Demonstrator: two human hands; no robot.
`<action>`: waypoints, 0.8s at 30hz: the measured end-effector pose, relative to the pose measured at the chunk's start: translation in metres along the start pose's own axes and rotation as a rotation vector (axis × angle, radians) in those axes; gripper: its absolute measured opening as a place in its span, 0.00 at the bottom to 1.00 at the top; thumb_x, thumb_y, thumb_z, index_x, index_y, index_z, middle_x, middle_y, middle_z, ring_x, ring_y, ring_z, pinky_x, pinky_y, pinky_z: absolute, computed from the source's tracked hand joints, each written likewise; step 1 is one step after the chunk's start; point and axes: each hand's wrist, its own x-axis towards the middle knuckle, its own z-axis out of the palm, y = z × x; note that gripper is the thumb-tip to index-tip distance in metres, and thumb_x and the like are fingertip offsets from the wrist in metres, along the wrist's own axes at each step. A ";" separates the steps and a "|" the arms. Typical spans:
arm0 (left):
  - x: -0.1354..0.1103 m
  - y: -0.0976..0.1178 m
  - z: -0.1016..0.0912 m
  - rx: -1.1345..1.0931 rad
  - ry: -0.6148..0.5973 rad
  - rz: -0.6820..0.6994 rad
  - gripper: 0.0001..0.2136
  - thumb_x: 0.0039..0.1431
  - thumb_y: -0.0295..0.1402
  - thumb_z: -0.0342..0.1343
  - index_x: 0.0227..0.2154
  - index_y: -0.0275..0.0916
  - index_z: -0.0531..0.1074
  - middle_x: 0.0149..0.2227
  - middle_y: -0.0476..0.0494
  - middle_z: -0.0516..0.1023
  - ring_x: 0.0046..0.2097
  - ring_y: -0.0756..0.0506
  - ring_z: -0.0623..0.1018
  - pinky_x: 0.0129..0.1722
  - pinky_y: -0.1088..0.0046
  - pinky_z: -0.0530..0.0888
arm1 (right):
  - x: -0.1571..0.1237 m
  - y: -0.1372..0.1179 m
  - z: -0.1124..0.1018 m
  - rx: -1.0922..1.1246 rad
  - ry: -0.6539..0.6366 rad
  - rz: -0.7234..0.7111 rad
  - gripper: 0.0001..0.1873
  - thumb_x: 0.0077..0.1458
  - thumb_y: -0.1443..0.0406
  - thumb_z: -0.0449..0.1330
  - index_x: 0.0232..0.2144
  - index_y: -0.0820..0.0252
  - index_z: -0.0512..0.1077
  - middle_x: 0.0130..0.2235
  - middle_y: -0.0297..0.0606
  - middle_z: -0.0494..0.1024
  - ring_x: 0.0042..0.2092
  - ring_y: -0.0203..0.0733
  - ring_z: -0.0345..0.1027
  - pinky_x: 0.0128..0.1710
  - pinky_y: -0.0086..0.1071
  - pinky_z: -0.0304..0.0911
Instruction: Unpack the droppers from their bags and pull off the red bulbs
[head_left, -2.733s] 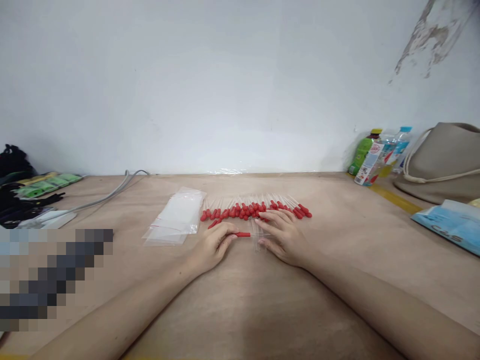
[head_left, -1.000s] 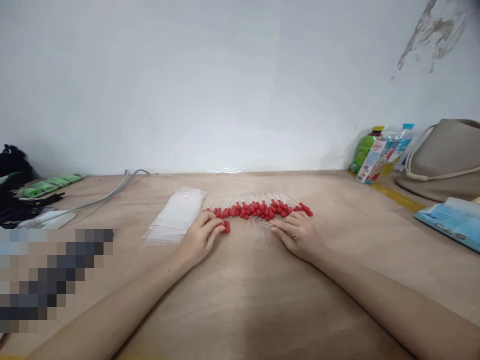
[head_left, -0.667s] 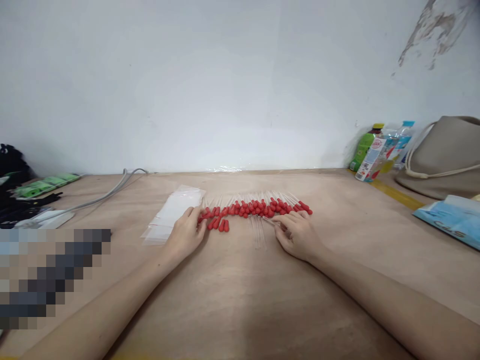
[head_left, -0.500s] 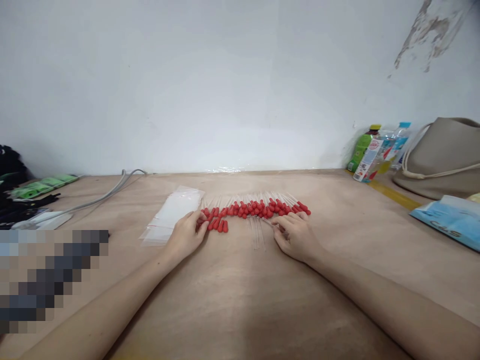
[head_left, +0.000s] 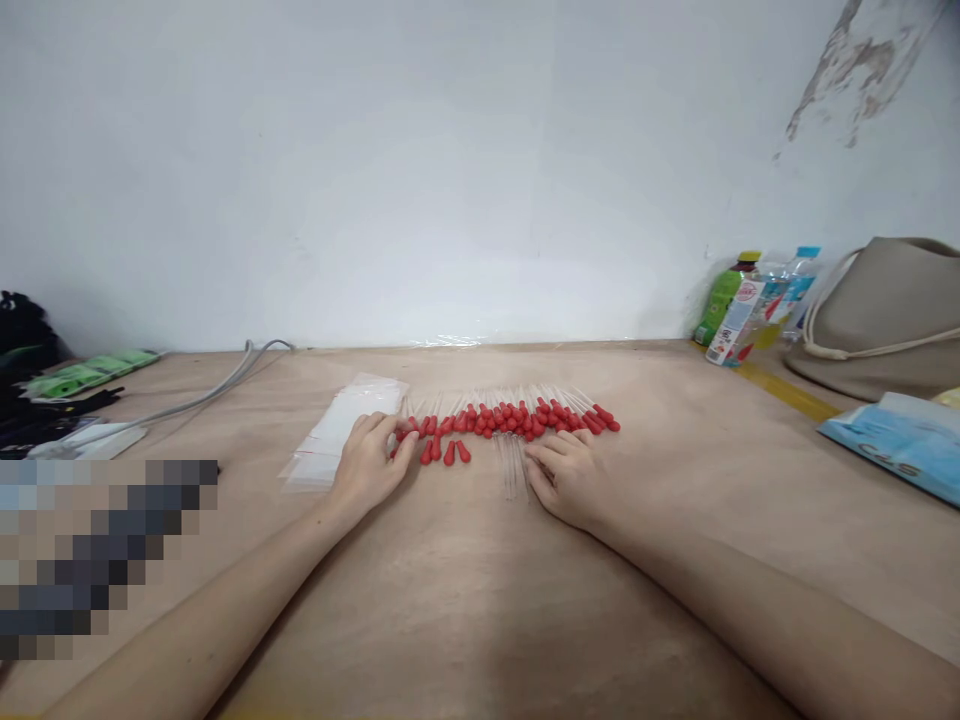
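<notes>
Four loose red bulbs (head_left: 450, 456) on bench (head_left: 480, 610), centre of frame, just below long row of red-bulbed droppers (head_left: 510, 418), whose clear stems point toward top of frame. Left hand (head_left: 371, 465), left of centre: fingers curled at row's left end; whether they grip anything, cannot tell. Right hand (head_left: 574, 480), right of centre: fingers bent beside clear tubes (head_left: 511, 472), which lie below row; grip likewise cannot be told. Plastic bags (head_left: 346, 415) partly hidden by left hand. Bottles (head_left: 721, 306) at right of frame.
</notes>
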 end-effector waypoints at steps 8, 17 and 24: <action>0.025 0.022 0.010 0.032 -0.083 0.084 0.08 0.53 0.36 0.50 0.27 0.40 0.72 0.31 0.45 0.70 0.37 0.43 0.67 0.40 0.65 0.65 | 0.003 -0.004 -0.009 0.079 -0.154 0.031 0.14 0.54 0.57 0.52 0.31 0.59 0.72 0.30 0.38 0.71 0.35 0.40 0.61 0.39 0.36 0.50; 0.059 0.050 0.033 0.026 -0.244 -0.078 0.16 0.50 0.48 0.51 0.25 0.40 0.73 0.35 0.41 0.70 0.43 0.39 0.67 0.44 0.59 0.63 | 0.004 0.001 -0.006 0.096 -0.114 0.078 0.14 0.59 0.63 0.46 0.39 0.57 0.70 0.34 0.37 0.73 0.38 0.40 0.62 0.40 0.36 0.49; 0.064 0.050 0.038 -0.098 -0.204 -0.271 0.11 0.47 0.41 0.53 0.19 0.38 0.72 0.33 0.41 0.71 0.43 0.39 0.68 0.44 0.62 0.64 | 0.005 0.000 -0.006 0.120 -0.085 0.102 0.14 0.59 0.62 0.45 0.35 0.58 0.70 0.32 0.36 0.73 0.38 0.40 0.63 0.40 0.36 0.50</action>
